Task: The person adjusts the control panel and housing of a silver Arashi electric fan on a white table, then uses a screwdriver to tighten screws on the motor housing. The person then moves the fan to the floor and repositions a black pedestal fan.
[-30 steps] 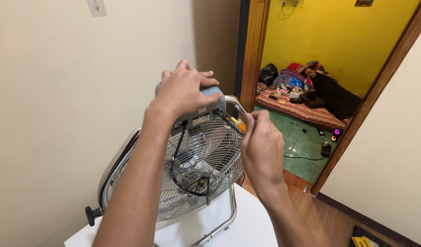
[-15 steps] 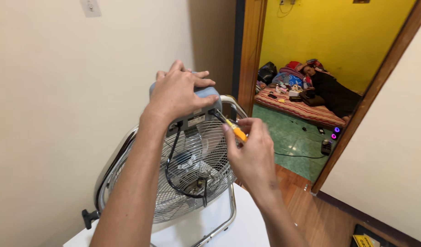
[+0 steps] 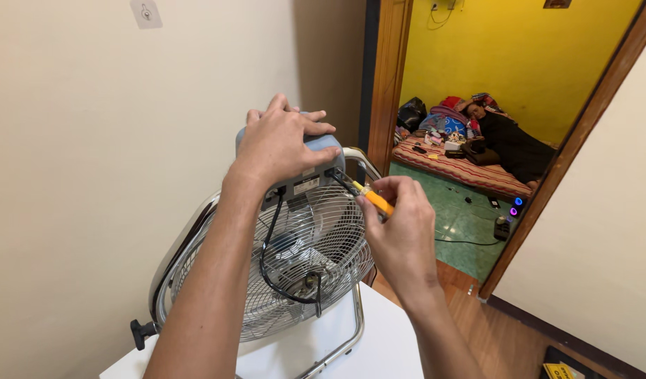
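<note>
A round floor fan with a chrome wire grille and a silver metal frame (image 3: pixel 295 274) stands tilted on a white tabletop (image 3: pixel 379 344), close to a cream wall. A black knob (image 3: pixel 137 331) juts from the frame's lower left side. On top of the fan sits a grey-blue plastic control box (image 3: pixel 305 179), and a black cable (image 3: pixel 270 245) drops from the box in a loop across the grille down to its centre.

The left hand (image 3: pixel 281 144) lies palm-down over the top of the box, fingers spread and curled round its upper edge, clamping it; the forearm runs up from the lower left. Just to the right, the right hand (image 3: pixel 400 224) is closed, with thumb and fingertips pinched round a small screwdriver with a yellow-orange handle (image 3: pixel 375 202). The tool's tip points left toward the box's right side; whether it touches there cannot be told.

Further right, a wooden door frame (image 3: pixel 389 77) opens on a yellow-walled room where a person (image 3: pixel 509 144) lies on a striped mattress (image 3: pixel 463 168) on the green floor.
</note>
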